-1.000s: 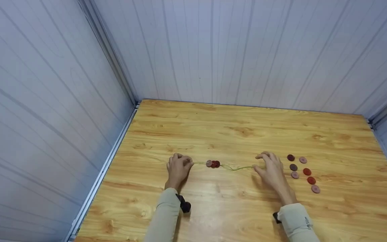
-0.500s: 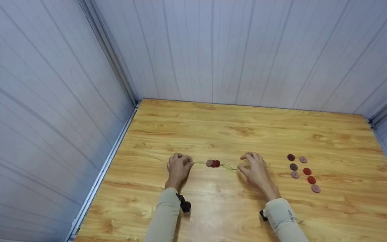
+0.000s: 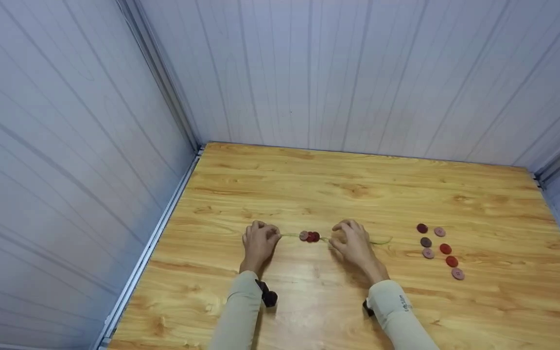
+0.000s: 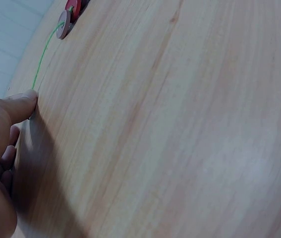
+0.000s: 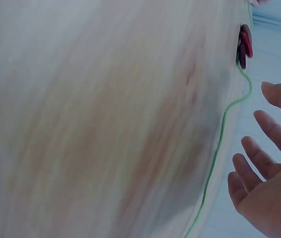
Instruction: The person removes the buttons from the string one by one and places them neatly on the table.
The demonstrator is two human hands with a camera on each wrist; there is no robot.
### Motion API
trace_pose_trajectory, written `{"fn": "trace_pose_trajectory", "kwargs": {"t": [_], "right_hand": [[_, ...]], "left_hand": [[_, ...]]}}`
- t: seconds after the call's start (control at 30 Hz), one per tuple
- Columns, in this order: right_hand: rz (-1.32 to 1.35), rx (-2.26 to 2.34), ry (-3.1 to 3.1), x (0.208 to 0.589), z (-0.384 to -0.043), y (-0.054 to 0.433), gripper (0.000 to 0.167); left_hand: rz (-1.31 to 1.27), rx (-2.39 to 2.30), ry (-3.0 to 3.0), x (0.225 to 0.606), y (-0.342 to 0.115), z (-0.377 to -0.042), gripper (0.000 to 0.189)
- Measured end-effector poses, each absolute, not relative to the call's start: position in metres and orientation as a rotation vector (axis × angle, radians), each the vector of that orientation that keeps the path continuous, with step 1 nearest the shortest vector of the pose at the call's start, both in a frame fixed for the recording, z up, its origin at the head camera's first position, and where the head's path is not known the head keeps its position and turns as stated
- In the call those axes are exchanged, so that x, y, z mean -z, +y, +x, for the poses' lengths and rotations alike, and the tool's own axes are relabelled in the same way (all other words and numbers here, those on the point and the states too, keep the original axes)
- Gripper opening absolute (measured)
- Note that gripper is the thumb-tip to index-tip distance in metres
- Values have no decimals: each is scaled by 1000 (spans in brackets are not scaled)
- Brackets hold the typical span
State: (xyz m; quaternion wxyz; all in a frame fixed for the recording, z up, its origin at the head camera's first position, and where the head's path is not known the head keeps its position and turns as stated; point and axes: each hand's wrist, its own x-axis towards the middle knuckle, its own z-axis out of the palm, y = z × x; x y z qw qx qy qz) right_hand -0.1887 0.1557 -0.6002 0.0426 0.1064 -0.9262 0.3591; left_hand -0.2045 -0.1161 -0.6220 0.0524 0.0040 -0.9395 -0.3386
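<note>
Between thumb and fingers, my left hand (image 3: 259,243) pinches one end of a green string (image 4: 42,57) at the tabletop. Threaded on that string are a dull pink button (image 4: 64,25), a red button (image 3: 310,237) and a dark red button (image 3: 316,236), bunched together midway between my hands. To their right, my right hand (image 3: 355,245) hovers with its fingers spread and loosely bent. In the right wrist view the green string runs past the fingertips (image 5: 266,89) without being gripped. Its free end lies beyond that hand in the head view.
Several loose buttons in pink, red and dark tones, among them a red one (image 3: 451,261), lie at the right on the wooden table (image 3: 280,189). White panel walls (image 3: 280,73) stand behind and at both sides.
My right hand has moved left along the string toward the threaded buttons, and the string's free end has come into view behind it. My left hand has stayed in place.
</note>
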Motion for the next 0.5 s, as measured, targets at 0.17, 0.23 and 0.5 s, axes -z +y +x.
{"fn": "trace_pose_trajectory", "kwargs": {"t": [0.17, 0.23, 0.5], "right_hand": [[324, -1125, -2851, 604, -191, 147, 28], [319, -1128, -2869, 605, -193, 143, 28], [339, -1120, -2904, 610, -197, 131, 28]], "left_hand": [[13, 1038, -2852, 622, -117, -205, 8], [12, 1045, -2849, 622, -117, -205, 8], [9, 1060, -2859, 623, -118, -205, 7]]}}
